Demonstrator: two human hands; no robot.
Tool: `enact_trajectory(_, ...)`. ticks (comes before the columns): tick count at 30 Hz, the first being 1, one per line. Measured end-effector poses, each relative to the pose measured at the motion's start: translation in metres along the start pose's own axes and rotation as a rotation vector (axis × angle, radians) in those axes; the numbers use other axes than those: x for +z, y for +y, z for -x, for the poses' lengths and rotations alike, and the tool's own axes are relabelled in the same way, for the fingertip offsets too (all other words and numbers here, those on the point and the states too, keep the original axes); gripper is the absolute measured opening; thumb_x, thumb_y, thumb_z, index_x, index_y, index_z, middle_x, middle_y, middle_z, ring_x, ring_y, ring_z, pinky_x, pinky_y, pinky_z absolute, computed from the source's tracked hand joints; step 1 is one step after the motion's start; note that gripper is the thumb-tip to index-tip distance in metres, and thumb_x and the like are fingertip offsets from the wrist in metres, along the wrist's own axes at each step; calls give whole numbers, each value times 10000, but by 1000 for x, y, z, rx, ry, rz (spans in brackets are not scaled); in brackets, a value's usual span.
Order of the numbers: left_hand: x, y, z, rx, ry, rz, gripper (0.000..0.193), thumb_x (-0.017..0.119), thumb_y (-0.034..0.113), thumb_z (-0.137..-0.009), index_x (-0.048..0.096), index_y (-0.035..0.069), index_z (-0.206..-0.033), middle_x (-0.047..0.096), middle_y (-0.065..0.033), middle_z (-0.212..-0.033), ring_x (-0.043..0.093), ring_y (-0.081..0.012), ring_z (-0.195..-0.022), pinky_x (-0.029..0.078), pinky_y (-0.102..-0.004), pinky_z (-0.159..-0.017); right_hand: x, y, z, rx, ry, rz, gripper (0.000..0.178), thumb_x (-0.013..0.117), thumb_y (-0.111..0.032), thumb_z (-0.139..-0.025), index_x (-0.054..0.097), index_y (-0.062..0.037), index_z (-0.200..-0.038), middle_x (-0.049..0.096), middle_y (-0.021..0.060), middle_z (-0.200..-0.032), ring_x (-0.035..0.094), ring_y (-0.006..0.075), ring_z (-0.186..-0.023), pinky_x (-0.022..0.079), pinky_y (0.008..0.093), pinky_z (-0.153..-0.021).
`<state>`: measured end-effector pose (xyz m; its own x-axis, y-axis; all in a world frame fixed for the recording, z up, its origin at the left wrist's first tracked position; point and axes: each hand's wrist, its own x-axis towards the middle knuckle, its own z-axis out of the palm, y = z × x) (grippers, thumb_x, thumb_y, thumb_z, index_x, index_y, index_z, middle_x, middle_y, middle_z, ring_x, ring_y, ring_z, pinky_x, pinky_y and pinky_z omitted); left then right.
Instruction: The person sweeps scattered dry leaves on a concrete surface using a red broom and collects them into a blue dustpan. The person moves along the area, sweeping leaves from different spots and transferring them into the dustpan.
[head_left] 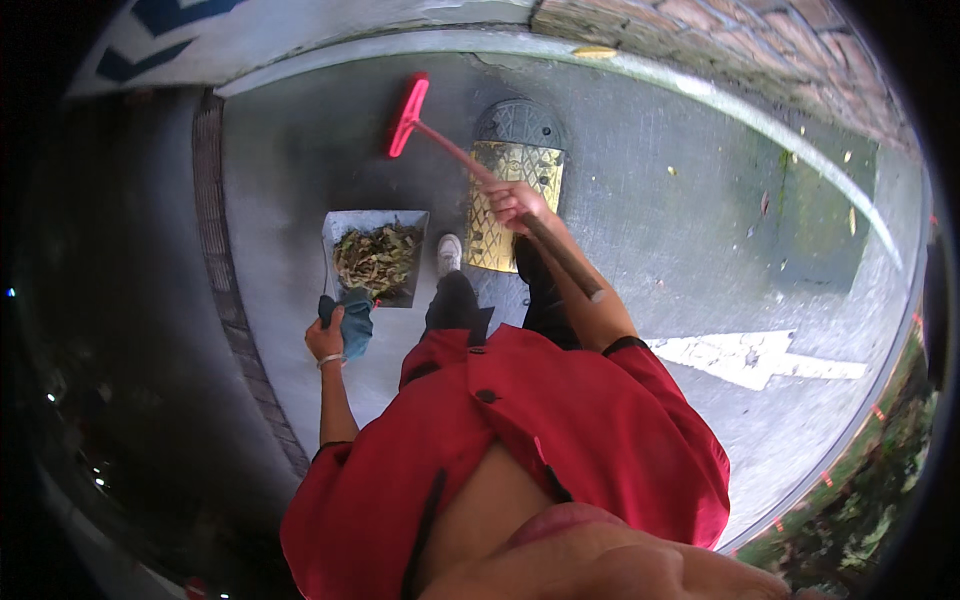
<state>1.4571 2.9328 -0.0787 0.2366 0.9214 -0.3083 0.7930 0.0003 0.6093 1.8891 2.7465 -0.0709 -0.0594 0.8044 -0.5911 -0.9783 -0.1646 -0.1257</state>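
My right hand [515, 203] is closed round the wooden handle of a broom [572, 264]. The handle slants up and left to a long, narrow, bright red head [407, 118] over the grey pavement. At lower left, my left hand [325, 338] grips a bunched teal cloth [356, 325] beside a metal dustpan [403, 296]. Whether the dustpan's handle lies inside the cloth is hidden. A heap of dry brown and greenish leaves [372, 258] fills much of the pan.
A yellow and black speed bump [487, 235] runs beside my feet. A drain grating [215, 215] lies to the left. Along the far side runs a pale kerb [700, 90] below a stone wall [770, 45]. Scattered leaves [765, 204] dot the ground at right, beyond white road paint [735, 357].
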Motion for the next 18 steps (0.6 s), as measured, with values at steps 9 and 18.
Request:
enact_trajectory(9,-26,101,56,-39,-77,-29,460,764,404,-708,646,-40,-696,556,-41,-567,445,-108,-555,403,-328,-547,-75,-12,414,-571,478,-252,132,433,-109,-930,481,-17,-1011,314,-75,-539,298,9,-360,228,170,-282)
enact_trajectory(18,-34,216,36,-17,-197,169,394,749,353,-746,664,-30,-779,555,9,-659,451,-96,-616,406,-290,-587,49,19,488,-468,1093,205,120,430,-18,-839,370,-72,-927,350,-15,-532,347,90,-338,294,248,-285)
